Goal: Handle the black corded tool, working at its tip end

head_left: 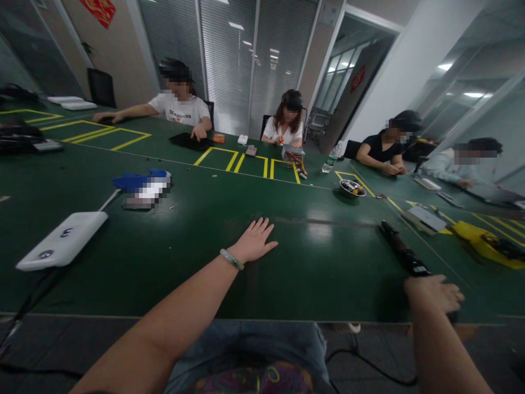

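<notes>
The left hand is laid palm down over the middle of the green table, with its fingers stretched straight and slightly parted, so the grip is wide; a greenish bangle is worn on this wrist. The right hand is placed close to the near edge of the table, toward the right, at the lower end of a long black object. This object is laid slantwise, its other end directed to the far edge. Whether it is gripped by the right hand or only touched cannot be told, because the palm is hidden and the hand is a little blurred. Toward the left of the near edge, a white device with a cable is seen, and beyond it a blue item is partly covered by pixels. Farther than the black object, a metal bowl with small things inside and a plastic bottle are set. A yellow bag is seen farther to the right. Along the far edge, four co-workers are seated.
</notes>
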Available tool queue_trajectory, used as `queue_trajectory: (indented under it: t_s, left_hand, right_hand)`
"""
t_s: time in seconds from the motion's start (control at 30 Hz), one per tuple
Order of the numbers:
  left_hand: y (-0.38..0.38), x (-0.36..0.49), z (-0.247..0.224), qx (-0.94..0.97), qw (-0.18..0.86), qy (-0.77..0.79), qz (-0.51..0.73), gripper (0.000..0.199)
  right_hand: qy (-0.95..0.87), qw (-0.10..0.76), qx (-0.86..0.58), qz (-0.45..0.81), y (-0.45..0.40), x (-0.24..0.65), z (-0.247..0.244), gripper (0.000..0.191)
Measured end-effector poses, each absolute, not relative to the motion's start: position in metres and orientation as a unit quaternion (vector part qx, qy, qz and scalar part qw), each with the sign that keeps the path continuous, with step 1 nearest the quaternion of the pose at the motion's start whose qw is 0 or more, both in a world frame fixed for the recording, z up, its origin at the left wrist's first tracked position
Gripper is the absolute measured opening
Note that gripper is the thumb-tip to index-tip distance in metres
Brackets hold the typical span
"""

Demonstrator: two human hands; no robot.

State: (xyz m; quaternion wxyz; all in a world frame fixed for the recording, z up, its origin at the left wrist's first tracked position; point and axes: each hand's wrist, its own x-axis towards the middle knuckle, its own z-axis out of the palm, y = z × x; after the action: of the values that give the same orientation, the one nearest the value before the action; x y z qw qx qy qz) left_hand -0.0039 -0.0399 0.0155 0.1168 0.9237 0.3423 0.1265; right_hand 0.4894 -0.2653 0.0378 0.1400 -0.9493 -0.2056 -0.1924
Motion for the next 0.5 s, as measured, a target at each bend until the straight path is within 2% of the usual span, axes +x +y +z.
queue_trajectory:
  t_s: [0.03,0.07,0.17,0.27,0.37,0.5]
  left_hand:
    - [-0.040,-0.004,0.015,0.924,0.115,0.341,0.126,0.071]
    - [-0.039,-0.004,0.014,0.925,0.114,0.340,0.125,0.071]
    - [-0.038,-0.003,0.012,0.927,0.109,0.338,0.118,0.068]
    - [-0.039,-0.002,0.010,0.928,0.083,0.340,0.125,0.060]
    - [-0.040,0.000,0.006,0.933,0.046,0.329,0.136,0.056]
    - [-0.038,0.003,-0.004,0.935,0.071,0.328,0.118,0.064]
  right_hand:
    - [-0.176,0.156,-0.949,-0.212,-0.251,0.463,0.041,0.080]
    - [-0.232,0.168,-0.930,-0.229,-0.235,0.434,0.045,0.078]
    - [-0.490,0.193,-0.821,-0.220,-0.185,0.336,0.059,0.070]
    - [-0.660,0.233,-0.700,-0.139,-0.140,0.240,0.069,0.061]
    - [-0.755,0.274,-0.594,-0.051,-0.108,0.164,0.064,0.060]
    - [-0.812,0.234,-0.529,0.081,-0.084,0.113,0.044,0.051]
